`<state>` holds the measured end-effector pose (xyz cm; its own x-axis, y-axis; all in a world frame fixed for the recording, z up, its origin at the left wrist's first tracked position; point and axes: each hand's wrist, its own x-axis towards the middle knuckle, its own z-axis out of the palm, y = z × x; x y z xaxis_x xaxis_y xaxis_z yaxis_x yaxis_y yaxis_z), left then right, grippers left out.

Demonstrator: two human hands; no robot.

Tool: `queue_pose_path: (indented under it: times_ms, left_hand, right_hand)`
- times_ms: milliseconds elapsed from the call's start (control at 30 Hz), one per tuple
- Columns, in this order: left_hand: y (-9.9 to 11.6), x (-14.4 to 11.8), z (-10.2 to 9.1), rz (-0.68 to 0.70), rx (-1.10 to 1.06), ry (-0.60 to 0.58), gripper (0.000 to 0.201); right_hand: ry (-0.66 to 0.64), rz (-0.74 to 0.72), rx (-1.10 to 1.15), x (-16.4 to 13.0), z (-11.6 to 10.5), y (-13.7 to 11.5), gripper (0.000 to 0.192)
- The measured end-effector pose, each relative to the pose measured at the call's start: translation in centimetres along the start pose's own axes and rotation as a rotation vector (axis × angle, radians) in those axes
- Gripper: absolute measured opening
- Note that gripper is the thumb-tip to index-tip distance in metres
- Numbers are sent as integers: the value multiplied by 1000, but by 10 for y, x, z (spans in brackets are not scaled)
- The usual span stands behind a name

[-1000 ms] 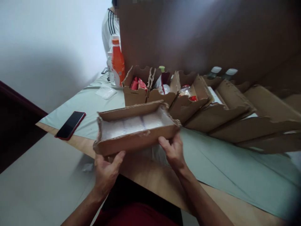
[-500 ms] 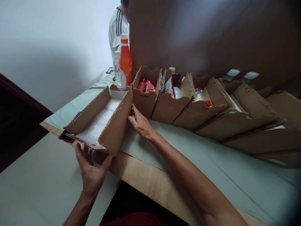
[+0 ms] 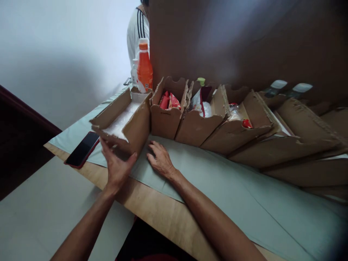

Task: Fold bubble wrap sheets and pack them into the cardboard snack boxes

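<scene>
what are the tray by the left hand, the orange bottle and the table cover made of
The tray looks like raw brown corrugated cardboard: matte, with ragged, torn edges. The orange bottle seems clear glossy plastic, with a printed label and an orange cap. The table cover looks like a thin, matte, pale green sheet, paper or plastic; I cannot tell which.

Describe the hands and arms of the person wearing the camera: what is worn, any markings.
Both hands, the left hand and the right hand, are bare: no gloves, and no rings or watch that show. Both forearms are uncovered as far as the picture's lower edge, so no sleeve shows. No markings can be made out.
</scene>
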<state>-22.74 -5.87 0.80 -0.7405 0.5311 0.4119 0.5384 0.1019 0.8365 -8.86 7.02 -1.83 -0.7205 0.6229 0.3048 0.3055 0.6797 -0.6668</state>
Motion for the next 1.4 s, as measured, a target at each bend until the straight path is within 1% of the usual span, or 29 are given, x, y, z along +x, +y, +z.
queue_pose_path:
  times_ms: [100, 200, 300, 400, 567, 733, 833, 1000, 1133, 1267, 1333, 1400]
  left_hand:
    - [-4, 36, 32, 56, 53, -19, 133]
    - [-6, 58, 62, 99, 65, -75, 126]
    - [-10, 61, 83, 117, 70, -143, 114]
    - [-16, 55, 93, 125, 98, -202, 107]
    - [-25, 57, 92, 136, 148, -275, 101]
    - [-23, 59, 92, 131, 273, -363, 91]
    - [-23, 58, 91, 153, 284, -390, 83]
    - [-24, 56, 88, 157, 300, -422, 76]
    - [-25, 54, 89, 146, 290, -421, 76]
    - [-26, 56, 89, 146, 254, -390, 73]
    - [-29, 65, 82, 140, 239, -349, 67]
    - [-34, 81, 70, 131, 242, -293, 61]
  right_hand:
    - [4, 1, -25, -2, -1, -1, 30]
    - [8, -7, -40, -1, -2, -3, 25]
    - [11, -15, -43, 0, -2, -2, 22]
    - [8, -25, -36, 1, -3, 0, 20]
    - [10, -28, -26, 2, -1, 2, 21]
    - [21, -31, -32, 2, -1, 2, 21]
    - [28, -37, -32, 2, 0, 2, 21]
    - [41, -52, -18, 2, 0, 5, 21]
    - [40, -59, -13, 3, -1, 5, 21]
    - [45, -60, -10, 2, -1, 4, 22]
    - [45, -64, -4, 2, -2, 4, 21]
    - [45, -68, 5, 1, -2, 4, 20]
